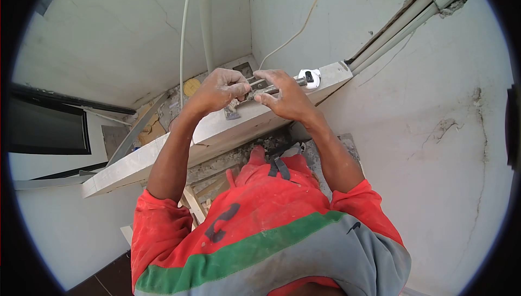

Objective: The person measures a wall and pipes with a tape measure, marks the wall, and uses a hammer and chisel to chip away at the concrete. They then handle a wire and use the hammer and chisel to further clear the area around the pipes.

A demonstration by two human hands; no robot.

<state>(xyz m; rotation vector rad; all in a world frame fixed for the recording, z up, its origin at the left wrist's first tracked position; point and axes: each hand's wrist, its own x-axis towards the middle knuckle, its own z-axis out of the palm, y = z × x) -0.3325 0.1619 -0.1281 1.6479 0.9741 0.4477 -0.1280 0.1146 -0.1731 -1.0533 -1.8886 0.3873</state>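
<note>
Both dusty hands meet above a long white ledge. My left hand has its fingers curled together at a small grey, crumbly lump; what they grip is too small to make out. Just to the right, my right hand has thumb and forefinger apart around a dark metal rod-like tool, its end at the lump between the hands. A flat grey metal piece lies on the ledge below my left hand. Beyond my right hand sits a white round object with a black part.
Thin cables and a pale pipe hang behind the ledge. A yellow round item lies behind my left wrist. Pipes run up the right wall. A dark-framed panel is at left, wooden pieces below.
</note>
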